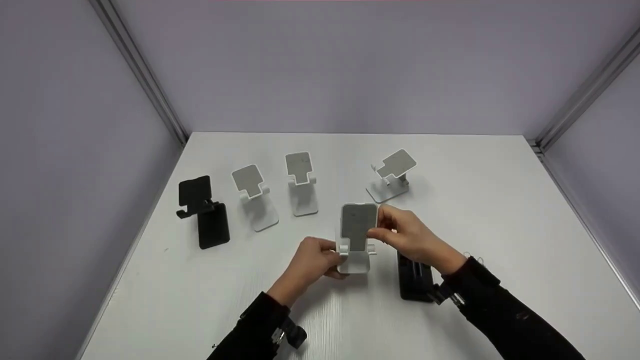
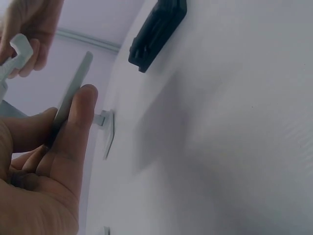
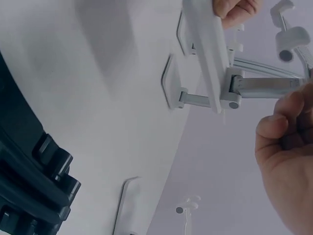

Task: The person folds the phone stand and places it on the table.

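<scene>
A white phone stand with a grey pad [image 1: 356,225] is held up off the table between both hands. My left hand [image 1: 312,260] pinches its flat base [image 2: 73,88] between thumb and fingers. On the other side, my right hand [image 1: 407,235] grips the right edge of the padded plate with thumb and fingers. In the right wrist view, a metal arm [image 3: 266,87] joins the base to the upper plate through a hinge. Just below the right wrist lies a folded black phone stand [image 1: 414,280], partly hidden by the hand and sleeve.
Farther back on the white table [image 1: 480,200] stand three white phone stands, at left [image 1: 262,212], centre [image 1: 304,202] and right [image 1: 390,190]. An unfolded black phone stand [image 1: 213,227] is at the far left. Pale panel walls [image 1: 350,65] enclose the table's back and sides.
</scene>
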Demonstrator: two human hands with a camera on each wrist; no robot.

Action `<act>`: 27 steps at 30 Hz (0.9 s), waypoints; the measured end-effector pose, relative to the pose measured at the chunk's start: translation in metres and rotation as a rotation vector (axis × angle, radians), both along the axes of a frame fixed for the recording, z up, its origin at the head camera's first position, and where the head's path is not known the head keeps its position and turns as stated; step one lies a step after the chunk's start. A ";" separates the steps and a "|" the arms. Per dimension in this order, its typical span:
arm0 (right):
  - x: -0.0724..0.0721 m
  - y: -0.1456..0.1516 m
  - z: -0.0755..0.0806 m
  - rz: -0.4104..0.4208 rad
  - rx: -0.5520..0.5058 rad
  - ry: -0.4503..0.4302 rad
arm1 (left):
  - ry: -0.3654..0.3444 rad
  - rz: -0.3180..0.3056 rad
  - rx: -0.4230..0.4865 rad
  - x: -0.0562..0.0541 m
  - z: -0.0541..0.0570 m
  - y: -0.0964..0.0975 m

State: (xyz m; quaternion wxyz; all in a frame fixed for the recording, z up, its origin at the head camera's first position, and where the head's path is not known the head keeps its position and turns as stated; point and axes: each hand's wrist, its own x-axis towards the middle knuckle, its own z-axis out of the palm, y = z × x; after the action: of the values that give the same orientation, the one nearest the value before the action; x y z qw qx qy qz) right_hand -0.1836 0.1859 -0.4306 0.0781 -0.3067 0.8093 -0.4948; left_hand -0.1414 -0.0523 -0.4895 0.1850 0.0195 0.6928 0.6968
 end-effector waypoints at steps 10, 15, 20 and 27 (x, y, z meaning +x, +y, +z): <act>-0.001 -0.001 -0.008 -0.030 0.020 0.225 | 0.001 -0.011 0.003 0.000 0.000 0.001; -0.001 -0.002 -0.009 -0.060 0.035 0.280 | 0.001 -0.021 0.004 0.001 0.001 0.000; -0.001 -0.004 -0.014 -0.079 0.022 0.407 | 0.001 -0.028 0.003 0.002 0.001 0.000; -0.004 -0.006 -0.022 -0.093 0.005 0.670 | -0.014 -0.030 0.000 0.005 0.002 0.002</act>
State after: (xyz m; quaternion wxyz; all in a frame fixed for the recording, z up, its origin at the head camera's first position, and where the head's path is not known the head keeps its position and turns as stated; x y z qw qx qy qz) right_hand -0.1877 0.1800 -0.4526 -0.2142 -0.4147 0.8043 -0.3678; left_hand -0.1366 -0.0500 -0.4877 0.2003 0.0251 0.6913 0.6939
